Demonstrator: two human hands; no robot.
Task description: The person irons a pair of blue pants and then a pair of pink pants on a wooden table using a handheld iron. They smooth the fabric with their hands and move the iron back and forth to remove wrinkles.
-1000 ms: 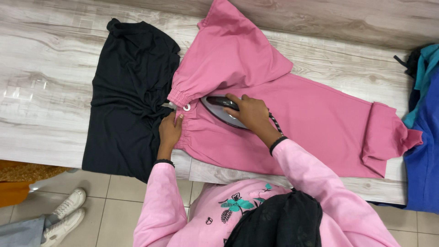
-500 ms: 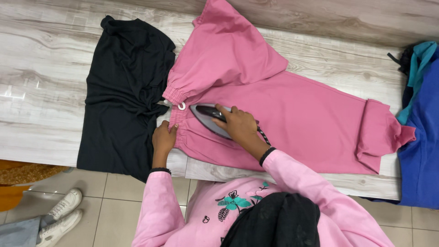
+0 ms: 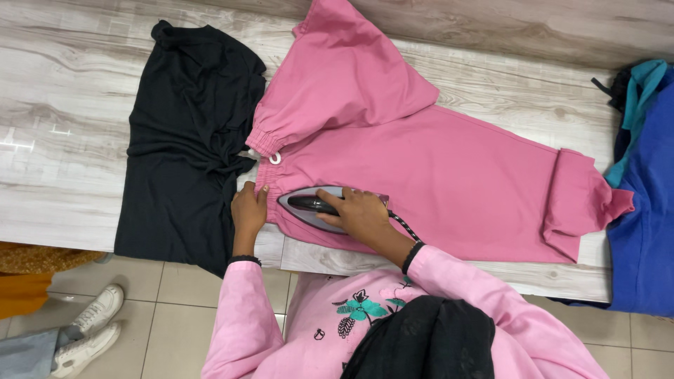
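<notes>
- Fingers of the right hand (image 3: 359,214) were wrapped around the iron (image 3: 309,208), lower centre of frame.
- Left hand (image 3: 247,209) lay flat, pinning the pink trousers' (image 3: 449,182) waistband.
- Pressing seemed underway; next stroke called for taut fabric.

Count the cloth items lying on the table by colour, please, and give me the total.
Pink: 1, the pink cotton trousers under the grey iron.
Black: 1, the black crumpled garment at their left.
Blue: 1, the blue cloth pile at the right edge; the number of pieces in it cannot be told.
Total: 3
</notes>
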